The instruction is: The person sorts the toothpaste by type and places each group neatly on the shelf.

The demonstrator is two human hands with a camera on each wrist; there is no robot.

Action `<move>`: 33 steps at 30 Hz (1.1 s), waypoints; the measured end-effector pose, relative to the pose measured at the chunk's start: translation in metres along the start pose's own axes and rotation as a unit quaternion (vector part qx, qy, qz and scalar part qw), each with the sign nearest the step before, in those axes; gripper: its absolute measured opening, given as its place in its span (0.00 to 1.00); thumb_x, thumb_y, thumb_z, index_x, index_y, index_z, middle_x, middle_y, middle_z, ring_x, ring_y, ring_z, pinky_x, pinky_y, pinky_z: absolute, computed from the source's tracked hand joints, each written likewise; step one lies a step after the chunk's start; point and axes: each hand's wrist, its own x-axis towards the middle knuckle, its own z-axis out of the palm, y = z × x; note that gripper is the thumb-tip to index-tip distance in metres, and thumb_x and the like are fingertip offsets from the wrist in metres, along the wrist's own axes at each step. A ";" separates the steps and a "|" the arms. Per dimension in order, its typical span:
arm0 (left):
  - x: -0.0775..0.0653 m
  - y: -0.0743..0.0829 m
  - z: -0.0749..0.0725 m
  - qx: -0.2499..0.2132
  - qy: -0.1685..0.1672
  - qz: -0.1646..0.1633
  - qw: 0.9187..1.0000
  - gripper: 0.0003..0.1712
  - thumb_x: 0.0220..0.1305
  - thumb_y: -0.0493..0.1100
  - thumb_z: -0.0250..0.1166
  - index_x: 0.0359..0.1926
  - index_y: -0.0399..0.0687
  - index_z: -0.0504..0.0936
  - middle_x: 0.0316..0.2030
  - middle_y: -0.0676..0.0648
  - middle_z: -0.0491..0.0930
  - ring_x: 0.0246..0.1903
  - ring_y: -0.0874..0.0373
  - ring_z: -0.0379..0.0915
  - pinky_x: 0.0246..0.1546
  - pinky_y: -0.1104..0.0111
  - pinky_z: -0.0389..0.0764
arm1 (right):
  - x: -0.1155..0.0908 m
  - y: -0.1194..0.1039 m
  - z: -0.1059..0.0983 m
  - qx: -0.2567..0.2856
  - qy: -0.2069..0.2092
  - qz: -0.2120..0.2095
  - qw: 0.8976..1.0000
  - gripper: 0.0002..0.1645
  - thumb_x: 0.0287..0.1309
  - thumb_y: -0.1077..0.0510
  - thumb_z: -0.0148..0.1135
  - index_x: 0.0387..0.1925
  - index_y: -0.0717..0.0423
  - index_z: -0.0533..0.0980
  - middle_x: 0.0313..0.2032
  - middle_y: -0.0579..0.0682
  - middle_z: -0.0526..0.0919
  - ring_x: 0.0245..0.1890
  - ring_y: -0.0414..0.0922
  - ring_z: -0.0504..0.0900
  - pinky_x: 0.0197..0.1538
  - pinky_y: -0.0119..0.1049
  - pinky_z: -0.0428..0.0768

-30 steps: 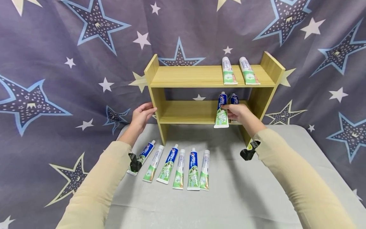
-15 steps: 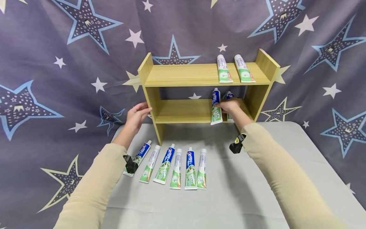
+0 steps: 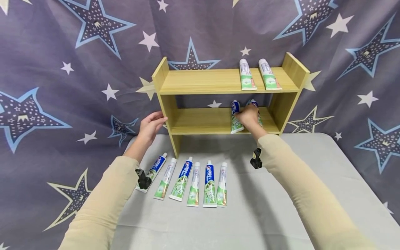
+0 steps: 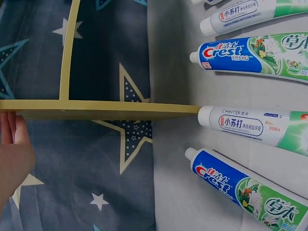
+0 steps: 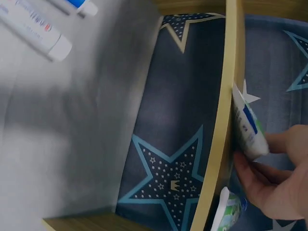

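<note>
"What takes up most of the view?"

"A purple-grey curtain (image 3: 68, 38) printed with stars, across the top and down both sides. Under it, a pale grey table (image 3: 187, 229) spreads over the bottom centre."

"And on the table?"

"A two-tier wooden shelf unit (image 3: 200, 83), from the centre toward the upper right. A cream left sleeve (image 3: 100, 205) comes in at the lower left, a right sleeve (image 3: 306, 192) at the lower right."

"The toothpaste?"

"Six tubes (image 3: 194, 187) lie in a row at lower centre, blue-and-green ones alternating with white-and-green. Two white-and-green tubes (image 3: 247, 78) lie on the top tier, upper right, side by side but apart."

"How are the hands?"

"The left hand (image 3: 151, 127), left of centre, has its fingertips against the shelf unit's left side panel and grasps nothing. The right hand (image 3: 249, 116), right of centre, pinches a blue-and-green tube (image 3: 236, 121) between thumb and fingers."

"Where's that tube?"

"At the lower tier, right of centre, cap toward the back, flat end by the front edge. I can't tell whether its whole length rests on the board. Just to its right is a second blue tube (image 3: 254, 103), partly hidden by the hand."
</note>
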 end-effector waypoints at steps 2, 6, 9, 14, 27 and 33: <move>0.000 0.000 0.000 0.000 0.002 0.002 1.000 0.20 0.60 0.29 0.62 0.54 0.40 0.74 0.38 0.56 0.79 0.40 0.68 0.79 0.71 0.62 0.65 | -0.019 -0.011 -0.017 -0.016 -0.005 -0.017 1.000 0.25 0.59 0.47 0.55 0.19 0.63 0.78 0.44 0.68 0.83 0.48 0.62 0.80 0.62 0.53 0.74; -0.001 -0.001 -0.001 0.006 0.001 0.003 1.000 0.20 0.60 0.30 0.63 0.54 0.41 0.75 0.39 0.56 0.79 0.41 0.68 0.79 0.71 0.62 0.65 | -0.033 -0.014 -0.024 -0.037 0.029 -0.063 0.997 0.26 0.58 0.54 0.53 0.06 0.54 0.64 0.34 0.68 0.85 0.38 0.62 0.83 0.53 0.53 0.79; -0.001 -0.001 -0.001 0.007 -0.004 0.001 1.000 0.22 0.61 0.30 0.63 0.57 0.38 0.73 0.39 0.56 0.79 0.41 0.68 0.79 0.70 0.64 0.67 | -0.038 -0.015 -0.028 -0.049 0.026 -0.073 0.996 0.28 0.60 0.53 0.54 0.06 0.52 0.61 0.33 0.66 0.86 0.37 0.61 0.82 0.54 0.55 0.77; 0.000 -0.001 0.000 0.004 -0.005 0.000 1.000 0.26 0.61 0.29 0.62 0.61 0.35 0.70 0.39 0.56 0.79 0.41 0.68 0.79 0.68 0.66 0.68 | -0.044 -0.015 -0.036 -0.041 0.018 -0.081 0.996 0.26 0.59 0.52 0.57 0.08 0.58 0.73 0.32 0.64 0.86 0.39 0.60 0.82 0.54 0.56 0.77; -0.001 -0.002 -0.002 0.008 0.006 -0.007 1.000 0.29 0.62 0.29 0.61 0.64 0.34 0.68 0.40 0.56 0.78 0.41 0.69 0.79 0.66 0.69 0.70 | -0.066 0.003 -0.054 0.119 0.006 0.008 0.993 0.20 0.58 0.49 0.61 0.46 0.57 0.83 0.49 0.59 0.84 0.57 0.57 0.77 0.65 0.48 0.73; -0.001 -0.001 -0.001 0.006 0.000 -0.004 1.000 0.27 0.62 0.29 0.62 0.63 0.35 0.69 0.40 0.56 0.78 0.41 0.69 0.79 0.66 0.69 0.70 | -0.086 0.010 -0.059 0.161 -0.009 0.002 0.987 0.21 0.60 0.48 0.61 0.47 0.58 0.82 0.47 0.60 0.85 0.53 0.55 0.80 0.57 0.48 0.77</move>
